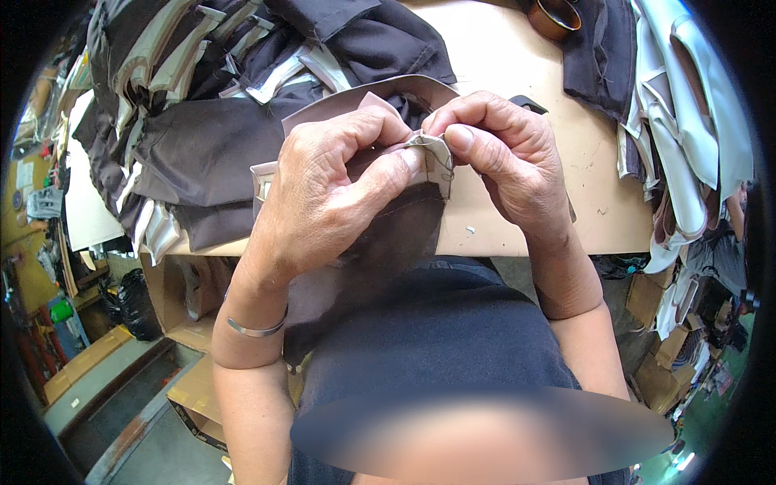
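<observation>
Between my hands, above the table's near edge, is a dark brown garment (396, 230) with a pale cloth band (437, 152) along its top. My left hand (327, 190) is closed, pinching the band between thumb and fingers from the left. At the band's right corner, my right hand (513, 158) is also closed, thumb and forefinger pinched together on the cloth. Fine loose threads hang off the corner. Whether a needle is in the right fingertips is too small to tell. The garment's lower part drapes toward my lap, and a brownish-pink strip curves behind my fingers.
A heap of dark garments (214, 141) with pale inner bands covers the left of the tan table (501, 61). To the right lie dark folded cloth (596, 69) and whitish pieces (687, 145) hanging over the edge. A round brown dish (554, 18) stands at the back. Cardboard boxes (198, 392) sit below.
</observation>
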The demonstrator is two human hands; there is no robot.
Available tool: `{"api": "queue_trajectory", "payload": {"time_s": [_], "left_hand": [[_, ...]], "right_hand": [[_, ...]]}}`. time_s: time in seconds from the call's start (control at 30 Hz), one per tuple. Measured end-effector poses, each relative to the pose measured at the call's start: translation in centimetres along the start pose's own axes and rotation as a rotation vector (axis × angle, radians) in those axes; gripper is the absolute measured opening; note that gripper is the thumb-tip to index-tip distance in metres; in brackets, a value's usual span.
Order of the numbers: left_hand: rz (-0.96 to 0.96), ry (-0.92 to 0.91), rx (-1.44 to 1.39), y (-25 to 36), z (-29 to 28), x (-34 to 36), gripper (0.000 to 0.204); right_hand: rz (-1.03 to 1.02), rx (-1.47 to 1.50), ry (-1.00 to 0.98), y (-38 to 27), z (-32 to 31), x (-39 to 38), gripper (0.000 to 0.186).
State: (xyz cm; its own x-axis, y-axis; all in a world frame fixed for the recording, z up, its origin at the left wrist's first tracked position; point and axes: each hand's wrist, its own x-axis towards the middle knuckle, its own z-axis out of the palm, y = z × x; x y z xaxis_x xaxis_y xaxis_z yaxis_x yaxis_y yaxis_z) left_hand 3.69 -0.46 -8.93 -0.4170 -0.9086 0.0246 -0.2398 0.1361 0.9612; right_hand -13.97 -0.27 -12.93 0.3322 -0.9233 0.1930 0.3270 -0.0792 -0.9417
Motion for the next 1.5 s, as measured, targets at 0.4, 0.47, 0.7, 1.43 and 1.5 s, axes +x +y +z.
{"api": "queue_trajectory", "payload": {"time_s": [0.4, 0.47, 0.7, 1.43, 1.5], "left_hand": [[0.121, 0.113, 0.156, -0.7, 0.4, 0.0, 0.012], [0.141, 0.107, 0.146, -0.7, 0.3, 0.0, 0.013], [0.163, 0.067, 0.119, -1.1, 0.0, 0.2, 0.012], [-0.197, -0.206, 0.353, -2.9, -0.7, 2.0, 0.012], [-0.259, -0.207, 0.152, -4.0, -0.3, 2.2, 0.01]], "right_hand": [[-0.019, -0.07, -0.005, -0.3, -0.2, 0.0, 0.014], [-0.028, -0.037, -0.013, -0.1, -0.2, 0.1, 0.016], [0.018, -0.017, 0.017, -0.1, -0.1, -0.2, 0.014], [0.06, -0.218, 0.087, 3.9, -1.4, 0.0, 0.008], [-0.283, -0.639, 0.286, 3.9, -1.0, -0.6, 0.011]]}}
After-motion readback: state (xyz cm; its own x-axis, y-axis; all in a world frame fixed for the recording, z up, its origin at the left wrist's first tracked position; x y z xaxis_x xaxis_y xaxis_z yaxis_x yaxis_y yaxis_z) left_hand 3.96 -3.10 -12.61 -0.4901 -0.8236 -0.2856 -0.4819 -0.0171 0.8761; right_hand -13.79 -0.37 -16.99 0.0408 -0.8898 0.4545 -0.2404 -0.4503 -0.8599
